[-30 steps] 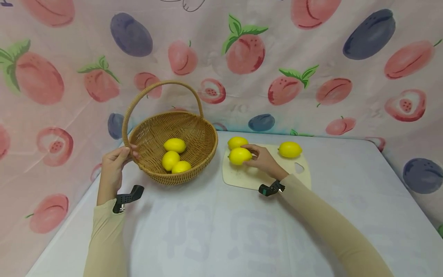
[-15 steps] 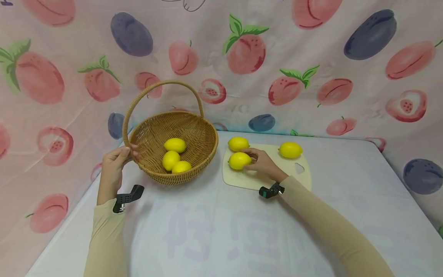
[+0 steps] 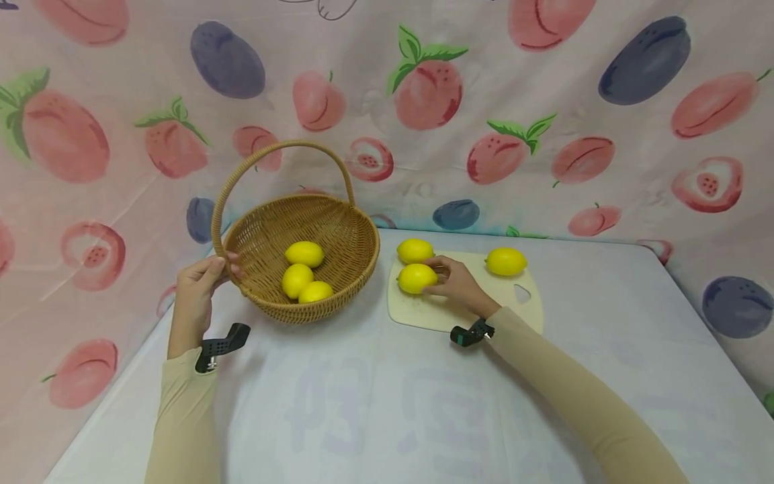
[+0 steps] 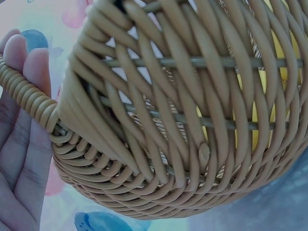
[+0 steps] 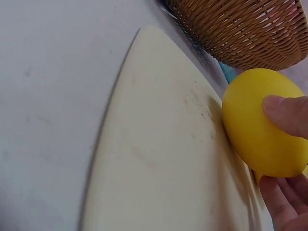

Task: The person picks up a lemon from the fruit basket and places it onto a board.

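My left hand [image 3: 197, 288] grips the foot of the arched handle of a woven basket [image 3: 357, 275], which tilts toward me. Inside the basket lie three yellow lemons [image 3: 305, 254]. From the left wrist view, fingers [image 4: 36, 67] stand behind the wrapped handle, and yellow shows through the weave. Over the cream cutting board [image 3: 417, 316], my right hand [image 3: 456, 282] pinches a lemon [image 3: 416, 279] between thumb and fingers. Up close in the right wrist view, the thumb [image 5: 284, 113] presses one side of that lemon and the fingertips sit below it.
One lemon [image 3: 414, 251] lies just behind the held one at the board's far left corner. Another lemon [image 3: 506, 261] rests near the board's back right, beyond its handle hole. A white cloth [image 3: 363, 403] covers the table, and a fruit-print curtain [image 3: 375, 101] hangs behind.
The lemon in my right hand dropped slightly toward the near side of the board, then rose a touch. My left hand and the basket have stayed in place.
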